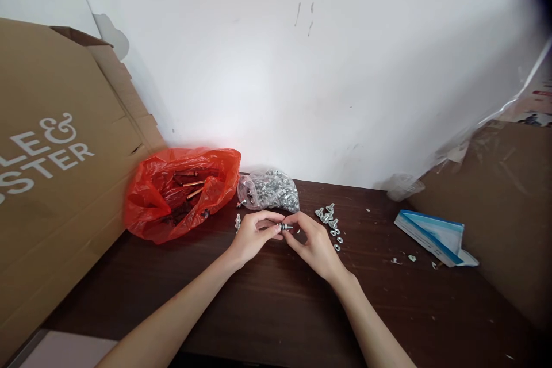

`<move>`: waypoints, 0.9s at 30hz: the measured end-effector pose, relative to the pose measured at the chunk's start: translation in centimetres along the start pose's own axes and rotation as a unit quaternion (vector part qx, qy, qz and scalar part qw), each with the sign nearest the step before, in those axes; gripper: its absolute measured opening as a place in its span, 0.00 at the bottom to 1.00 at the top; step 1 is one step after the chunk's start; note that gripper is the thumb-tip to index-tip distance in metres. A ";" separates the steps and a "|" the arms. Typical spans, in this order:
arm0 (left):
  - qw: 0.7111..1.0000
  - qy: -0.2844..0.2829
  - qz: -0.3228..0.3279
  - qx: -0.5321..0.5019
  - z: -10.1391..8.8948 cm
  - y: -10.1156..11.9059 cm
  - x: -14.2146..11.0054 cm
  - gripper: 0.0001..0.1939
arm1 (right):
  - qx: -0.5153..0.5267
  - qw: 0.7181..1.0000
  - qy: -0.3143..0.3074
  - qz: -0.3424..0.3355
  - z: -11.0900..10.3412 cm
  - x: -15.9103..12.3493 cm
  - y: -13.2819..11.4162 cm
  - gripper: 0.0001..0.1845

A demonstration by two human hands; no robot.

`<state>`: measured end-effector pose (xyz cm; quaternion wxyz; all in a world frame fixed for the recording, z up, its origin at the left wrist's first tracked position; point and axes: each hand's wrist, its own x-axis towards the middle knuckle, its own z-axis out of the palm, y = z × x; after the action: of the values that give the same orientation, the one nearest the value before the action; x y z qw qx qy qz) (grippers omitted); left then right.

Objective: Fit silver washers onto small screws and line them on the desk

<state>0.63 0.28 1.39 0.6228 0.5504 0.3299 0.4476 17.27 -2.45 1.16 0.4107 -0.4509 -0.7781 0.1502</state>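
Fingers of the left hand (251,237), nearly closed, pinched a small metal bolt (283,227); the right hand (315,241) curved around its tip, whether gripping, I could not tell.

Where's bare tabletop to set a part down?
Bare: tabletop between the left forearm and right forearm; also right of the loose nuts, left of the pale bits. Crowded: past left hand, red bag and clear hardware bag; beside right hand, loose bolts.
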 end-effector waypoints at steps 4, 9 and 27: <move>1.000 0.008 0.000 -0.002 -0.1 -0.1 0.1 0.16 | -0.004 1.000 0.005 -0.013 0.0 0.1 -0.1 0.05; 1.000 0.010 0.013 0.023 -0.1 -0.3 0.1 0.15 | -0.007 1.000 0.003 -0.015 -0.1 0.2 -0.3 0.05; 0.992 0.011 0.046 0.121 -0.5 -1.1 0.3 0.15 | -0.041 0.999 0.004 -0.007 0.0 0.0 -0.3 0.06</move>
<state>0.46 0.77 0.21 0.5270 0.6313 0.3624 0.4385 17.10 -2.59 1.32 0.3962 -0.4630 -0.7847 0.1133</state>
